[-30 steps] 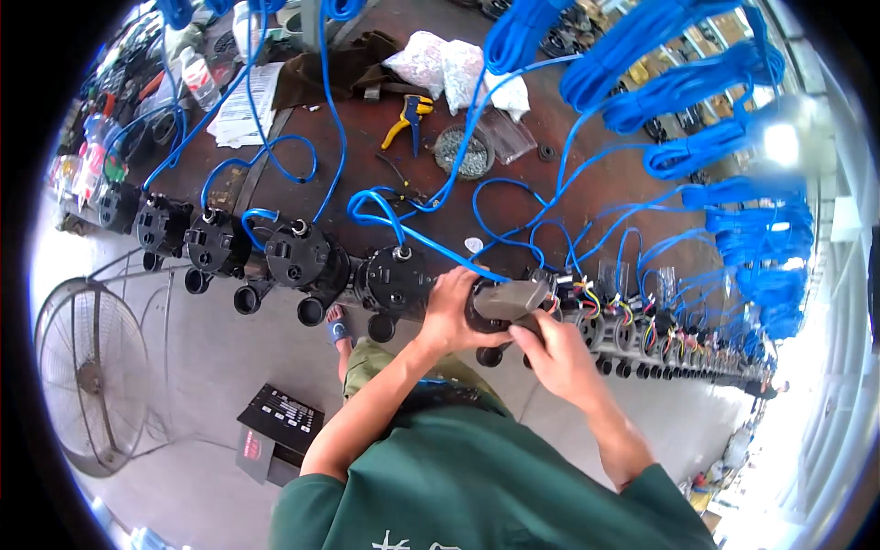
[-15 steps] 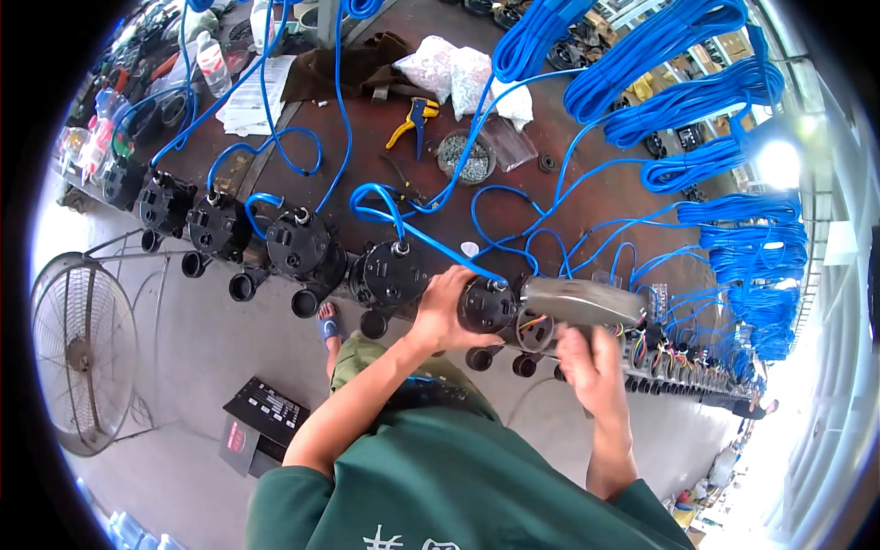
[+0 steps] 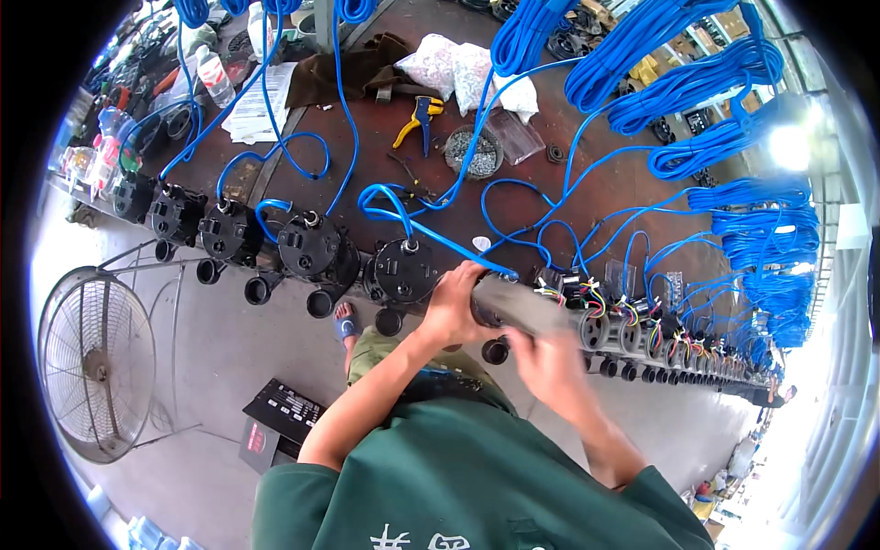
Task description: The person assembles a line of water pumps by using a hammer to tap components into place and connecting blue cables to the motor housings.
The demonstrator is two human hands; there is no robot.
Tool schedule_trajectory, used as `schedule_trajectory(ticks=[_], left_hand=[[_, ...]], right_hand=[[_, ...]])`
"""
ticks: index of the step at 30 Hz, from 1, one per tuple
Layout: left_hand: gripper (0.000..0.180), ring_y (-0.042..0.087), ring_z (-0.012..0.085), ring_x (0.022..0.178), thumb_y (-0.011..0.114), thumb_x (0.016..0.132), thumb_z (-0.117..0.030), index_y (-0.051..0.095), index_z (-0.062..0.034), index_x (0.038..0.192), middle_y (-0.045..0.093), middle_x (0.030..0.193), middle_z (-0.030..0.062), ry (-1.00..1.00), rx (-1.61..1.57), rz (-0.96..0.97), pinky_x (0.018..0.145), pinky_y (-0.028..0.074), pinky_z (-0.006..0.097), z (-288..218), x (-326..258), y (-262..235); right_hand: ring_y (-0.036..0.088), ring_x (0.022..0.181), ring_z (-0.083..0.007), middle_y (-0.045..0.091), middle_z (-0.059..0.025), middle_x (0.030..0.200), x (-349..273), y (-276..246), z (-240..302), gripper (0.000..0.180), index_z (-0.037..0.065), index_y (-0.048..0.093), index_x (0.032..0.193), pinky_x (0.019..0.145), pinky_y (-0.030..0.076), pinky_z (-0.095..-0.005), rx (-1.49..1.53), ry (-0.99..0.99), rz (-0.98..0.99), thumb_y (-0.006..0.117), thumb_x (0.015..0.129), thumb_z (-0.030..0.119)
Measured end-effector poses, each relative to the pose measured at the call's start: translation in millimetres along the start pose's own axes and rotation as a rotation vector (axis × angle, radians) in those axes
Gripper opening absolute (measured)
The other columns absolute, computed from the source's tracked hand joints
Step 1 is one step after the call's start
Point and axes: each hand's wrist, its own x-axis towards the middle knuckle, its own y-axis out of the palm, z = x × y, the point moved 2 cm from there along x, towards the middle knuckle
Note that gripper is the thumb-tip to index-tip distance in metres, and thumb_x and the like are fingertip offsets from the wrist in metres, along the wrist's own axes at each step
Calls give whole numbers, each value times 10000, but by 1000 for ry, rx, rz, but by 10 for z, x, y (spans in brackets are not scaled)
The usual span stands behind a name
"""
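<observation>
My left hand is wrapped round a black round motor housing in the row along the bench edge. A blue cable runs to the top of this housing. My right hand, blurred, is closed on a grey, blunt-ended thing. Motion smears that grey thing too much to name its kind; it lies across the housing and hides most of it. Left of my left hand stands another black housing with its own cable. To the right, open housings show coloured wires.
Yellow-and-blue wire strippers, a dish of small metal parts and white bags lie on the bench. Blue cable coils line the far right. A standing fan and a dark box are on the floor at left.
My right hand has swung left with the grey thing, which now covers the housing beside my left hand. My left hand keeps its hold. The view has shifted slightly.
</observation>
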Motion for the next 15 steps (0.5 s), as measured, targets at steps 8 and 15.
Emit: schedule_trajectory(ticks=[8, 15], left_hand=[[954, 638, 356, 1131, 1009, 509, -386, 578, -55, 1293, 625, 1228, 141, -70, -41, 35, 997, 516, 463, -58, 29, -52], [1044, 634, 279, 1176, 1036, 508, -230, 499, -11, 1377, 610, 1288, 154, -40, -76, 74, 1048, 520, 421, -15, 67, 20]], right_hand=[[584, 656, -159, 679, -161, 762, -54, -578, 15, 250, -60, 645, 1115, 613, 481, -375, 384, 230, -28, 678, 1032, 173], [676, 637, -445, 690, -210, 712, -115, -76, -578, 360, -28, 640, 1087, 559, 486, -508, 120, 227, -45, 721, 994, 311]])
